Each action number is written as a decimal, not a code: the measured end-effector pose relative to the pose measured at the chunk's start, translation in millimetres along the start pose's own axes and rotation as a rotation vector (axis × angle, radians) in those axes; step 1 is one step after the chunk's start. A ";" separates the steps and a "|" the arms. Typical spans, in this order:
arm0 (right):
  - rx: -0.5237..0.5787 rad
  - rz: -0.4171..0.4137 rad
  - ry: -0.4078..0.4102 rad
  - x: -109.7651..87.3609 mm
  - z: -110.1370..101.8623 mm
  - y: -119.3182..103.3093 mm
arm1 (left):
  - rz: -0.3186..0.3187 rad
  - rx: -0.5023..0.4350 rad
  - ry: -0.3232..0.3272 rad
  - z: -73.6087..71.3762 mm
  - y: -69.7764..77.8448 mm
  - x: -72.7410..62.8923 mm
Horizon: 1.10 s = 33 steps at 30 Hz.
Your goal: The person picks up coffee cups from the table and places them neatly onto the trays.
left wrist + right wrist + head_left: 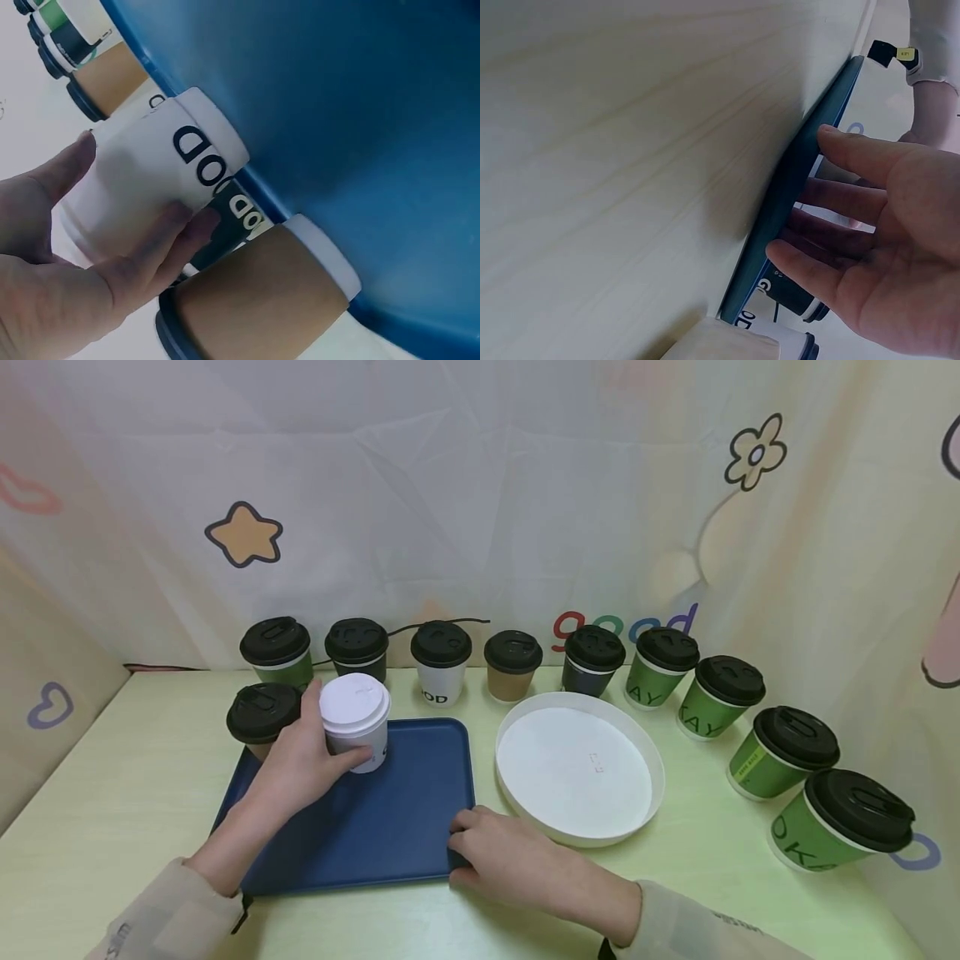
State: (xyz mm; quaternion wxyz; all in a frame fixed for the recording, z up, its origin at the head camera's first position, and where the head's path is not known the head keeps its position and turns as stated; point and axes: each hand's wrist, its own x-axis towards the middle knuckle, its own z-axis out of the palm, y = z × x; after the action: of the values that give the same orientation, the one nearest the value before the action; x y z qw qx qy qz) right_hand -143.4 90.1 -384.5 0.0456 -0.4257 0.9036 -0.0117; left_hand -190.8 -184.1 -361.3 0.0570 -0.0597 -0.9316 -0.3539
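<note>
My left hand [306, 756] grips a white paper cup [371, 750] with a white lid, over the back part of the blue tray [375, 827]. The left wrist view shows thumb and fingers round the cup [142, 172], its base end towards the tray. I cannot tell whether that base touches the tray. Left of this hand stands a brown cup [262, 714] with a black lid, at the tray's back left corner. My right hand [517, 860] holds the tray at its front right corner, with fingertips on the rim [780, 187] in the right wrist view.
Behind the tray stand black-lidded cups: a green cup [279, 652], a dark cup [358, 647], a white cup [441, 672] and a brown cup [513, 672]. Several green cups [708, 706] curve down the right side. A round white dish [655, 781] lies right of the tray.
</note>
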 end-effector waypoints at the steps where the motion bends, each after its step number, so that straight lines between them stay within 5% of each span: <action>1: 0.001 0.000 -0.001 -0.1 -0.3 0.2 | 0.002 0.009 0.003 -0.4 1.3 -1.3; 12: 0.020 0.005 -0.007 -0.2 -2.8 2.2 | 0.019 0.246 0.061 -6.6 20.1 -22.1; 18: 0.008 0.000 -0.004 0.1 -2.3 2.0 | 0.103 0.354 0.186 -3.6 25.3 -26.5; 22: 0.004 -0.001 -0.007 0.1 -1.9 1.5 | 0.182 0.423 0.248 0.9 27.2 -23.4; 33: 0.029 0.003 -0.019 0.0 -0.7 1.2 | 0.329 0.456 0.227 10.7 18.1 -5.4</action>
State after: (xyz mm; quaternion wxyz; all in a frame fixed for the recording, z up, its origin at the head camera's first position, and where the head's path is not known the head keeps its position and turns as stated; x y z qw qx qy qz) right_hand -144.4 90.8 -383.9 0.0606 -0.4239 0.9034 -0.0205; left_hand -183.4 -164.0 -358.3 0.2291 -0.1556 -0.9526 -0.1260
